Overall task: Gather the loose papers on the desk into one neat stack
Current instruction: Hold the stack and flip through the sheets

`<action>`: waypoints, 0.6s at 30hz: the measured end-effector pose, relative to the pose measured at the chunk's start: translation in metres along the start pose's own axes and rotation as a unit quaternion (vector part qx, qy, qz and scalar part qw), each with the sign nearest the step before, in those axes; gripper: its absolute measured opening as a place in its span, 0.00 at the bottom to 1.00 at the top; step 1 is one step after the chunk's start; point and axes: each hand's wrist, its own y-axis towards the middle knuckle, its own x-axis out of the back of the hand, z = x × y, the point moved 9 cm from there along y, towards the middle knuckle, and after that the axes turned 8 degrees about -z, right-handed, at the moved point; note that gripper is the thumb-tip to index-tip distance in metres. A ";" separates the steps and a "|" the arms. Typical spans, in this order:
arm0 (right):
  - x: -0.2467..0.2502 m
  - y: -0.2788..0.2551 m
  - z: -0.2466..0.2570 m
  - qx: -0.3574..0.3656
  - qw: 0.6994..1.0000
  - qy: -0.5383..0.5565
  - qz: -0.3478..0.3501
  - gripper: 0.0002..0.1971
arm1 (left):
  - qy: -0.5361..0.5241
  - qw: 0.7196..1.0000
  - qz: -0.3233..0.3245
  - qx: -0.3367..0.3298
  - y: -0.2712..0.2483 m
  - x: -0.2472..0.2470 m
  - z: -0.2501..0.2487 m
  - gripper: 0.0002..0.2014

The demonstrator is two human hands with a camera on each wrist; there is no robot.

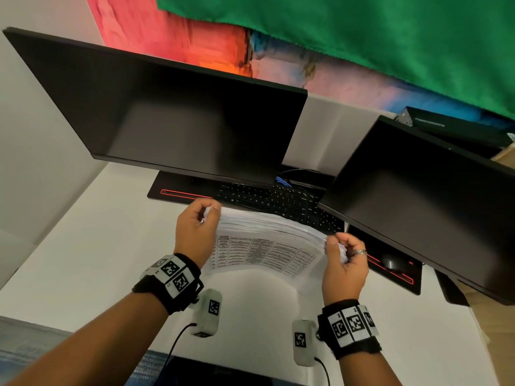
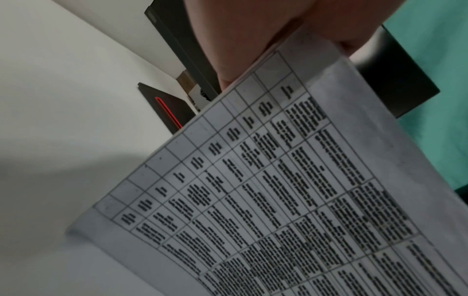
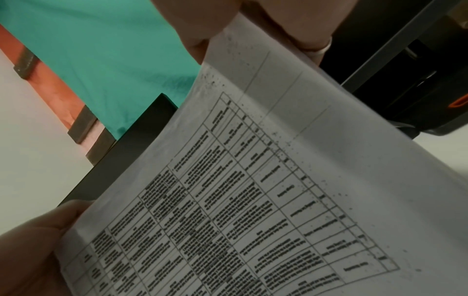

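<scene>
A thick stack of papers [image 1: 264,246] stands on its long edge on the white desk [image 1: 83,246], its printed table facing me. My left hand [image 1: 199,227] grips the stack's upper left corner and my right hand [image 1: 341,256] grips the upper right corner. The top edges fan out between the two hands. In the left wrist view the printed sheet [image 2: 278,190] fills the lower right, with my fingers [image 2: 240,50] curled over its top. The right wrist view shows the same sheet [image 3: 253,190] held under my fingers [image 3: 202,26], with my left hand [image 3: 33,250] at its far end.
Two dark monitors [image 1: 172,115] [image 1: 418,196] stand close behind and to the right of the papers. A black keyboard [image 1: 278,199] lies just beyond the stack. A mouse [image 1: 394,261] sits on a black pad [image 1: 401,280] at the right.
</scene>
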 end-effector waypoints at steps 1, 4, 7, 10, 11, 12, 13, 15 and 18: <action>0.000 0.000 0.000 -0.002 1.000 -0.002 -0.001 0.10 | -0.005 1.000 -0.004 0.006 0.000 0.001 0.002 0.07; 0.001 0.000 -0.003 -0.013 1.000 0.005 -0.007 0.08 | -0.014 1.000 0.014 -0.013 -0.004 0.000 -0.007 0.04; 0.002 -0.003 -0.004 -0.016 1.000 0.015 -0.010 0.10 | 0.009 0.998 0.030 -0.050 -0.006 -0.005 -0.019 0.04; 0.002 -0.004 -0.006 -0.024 0.999 0.023 -0.018 0.11 | 0.012 0.999 0.024 -0.030 -0.004 -0.005 -0.013 0.07; 0.002 -0.004 -0.007 -0.026 0.999 0.029 -0.021 0.11 | 0.014 0.999 0.025 -0.025 -0.004 -0.004 -0.011 0.08; 0.003 -0.005 -0.008 -0.028 0.999 0.036 -0.024 0.11 | 0.009 0.999 0.026 -0.022 -0.004 -0.003 -0.010 0.08; 0.005 -0.006 -0.010 -0.033 0.998 0.044 -0.027 0.11 | -0.005 0.999 0.028 -0.020 -0.005 -0.003 -0.011 0.08; 0.005 -0.008 -0.015 -0.053 0.996 0.064 -0.025 0.10 | -0.027 0.999 0.028 -0.011 -0.007 -0.004 -0.012 0.04; 0.006 -0.010 -0.019 -0.059 0.996 0.060 -0.024 0.08 | -0.029 0.999 0.016 0.019 -0.006 -0.005 -0.006 0.04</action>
